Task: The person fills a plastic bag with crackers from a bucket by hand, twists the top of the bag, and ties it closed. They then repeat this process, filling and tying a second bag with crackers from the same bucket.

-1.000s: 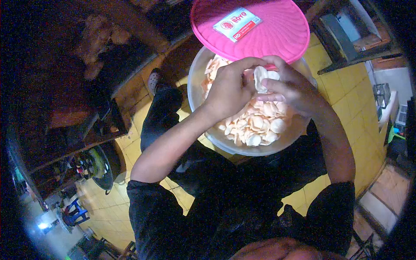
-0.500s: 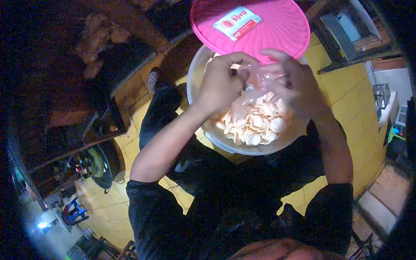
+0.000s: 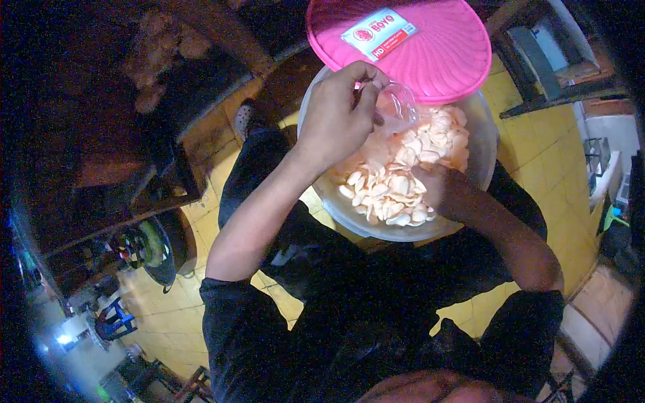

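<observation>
A large pale round tub (image 3: 490,134) sits between my legs, holding many pale crackers (image 3: 396,188). My left hand (image 3: 342,111) is over the tub's upper left part, its fingers pinched on a clear plastic bag (image 3: 398,107) that hangs open to the right. My right hand (image 3: 440,191) reaches down among the crackers at the tub's right side; its fingertips are hidden there. Across the far rim lies a pink ribbed lid (image 3: 443,50), and on it rests a white and red labelled packet (image 3: 379,33).
Yellow tiles (image 3: 537,174) cover the floor. Dark wooden furniture (image 3: 101,168) stands at the left, with a wok-like pan (image 3: 161,252) below it. A small blue stool (image 3: 119,319) is at the lower left. Shelving (image 3: 547,57) stands at the upper right.
My right hand has let go of the bag and moved down into the crackers. My left hand still holds the bag. The whole view has shifted slightly.
</observation>
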`<state>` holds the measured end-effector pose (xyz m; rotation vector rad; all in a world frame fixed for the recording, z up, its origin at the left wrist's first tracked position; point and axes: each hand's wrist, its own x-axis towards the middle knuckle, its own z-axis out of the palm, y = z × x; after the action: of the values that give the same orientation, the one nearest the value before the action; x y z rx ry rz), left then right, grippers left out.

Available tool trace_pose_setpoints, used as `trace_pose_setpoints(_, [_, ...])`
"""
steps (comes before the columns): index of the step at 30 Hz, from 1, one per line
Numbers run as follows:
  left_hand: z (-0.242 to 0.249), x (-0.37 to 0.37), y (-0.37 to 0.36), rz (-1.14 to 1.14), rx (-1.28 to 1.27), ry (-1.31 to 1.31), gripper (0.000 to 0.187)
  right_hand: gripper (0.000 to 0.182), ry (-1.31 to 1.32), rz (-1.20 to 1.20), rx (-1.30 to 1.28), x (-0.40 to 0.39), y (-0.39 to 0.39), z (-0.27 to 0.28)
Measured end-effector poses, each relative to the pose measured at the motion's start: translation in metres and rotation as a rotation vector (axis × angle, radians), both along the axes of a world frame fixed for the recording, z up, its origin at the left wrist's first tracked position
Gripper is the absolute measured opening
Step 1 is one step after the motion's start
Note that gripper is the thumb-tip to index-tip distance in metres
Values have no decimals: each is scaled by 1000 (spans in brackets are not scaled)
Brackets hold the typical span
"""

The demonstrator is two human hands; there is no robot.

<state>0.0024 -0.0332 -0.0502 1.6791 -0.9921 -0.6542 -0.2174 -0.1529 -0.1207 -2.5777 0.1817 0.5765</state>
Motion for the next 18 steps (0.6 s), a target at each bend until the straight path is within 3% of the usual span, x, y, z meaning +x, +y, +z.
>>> trace_pose_setpoints(4, [0,-3,-3,-6,-9,-2,19,39,-112,-27,162,0,-7,9])
trace_pose_setpoints(7, [7,-6,-3,-13,47,41,20,37,-217,-103,189,12,-13,35])
trace_pose_setpoints(9, [7,-9,-3,-8,49,29,21,39,-377,-53,74,10,-22,37])
trace_pose_setpoints(11, [5,-10,-4,-2,47,17,22,42,-413,-171,142,14,-35,52])
trace_pose_setpoints(12, [2,-10,-5,-2,-8,-11,24,45,-246,-393,246,23,-32,84])
trace_pose_setpoints(13, [0,-11,-5,-3,-60,-39,26,45,-248,-392,243,24,-34,99])
trace_pose_setpoints(15, [-3,-13,-5,-11,-35,10,28,46,-188,-765,794,25,-38,115])
trace_pose_setpoints(16, [-3,-14,-5,-20,-7,59,30,47,-392,-715,713,24,-40,103])
trace_pose_setpoints(18, [-2,-16,-6,-56,26,92,32,49,-497,-746,716,27,-38,105])
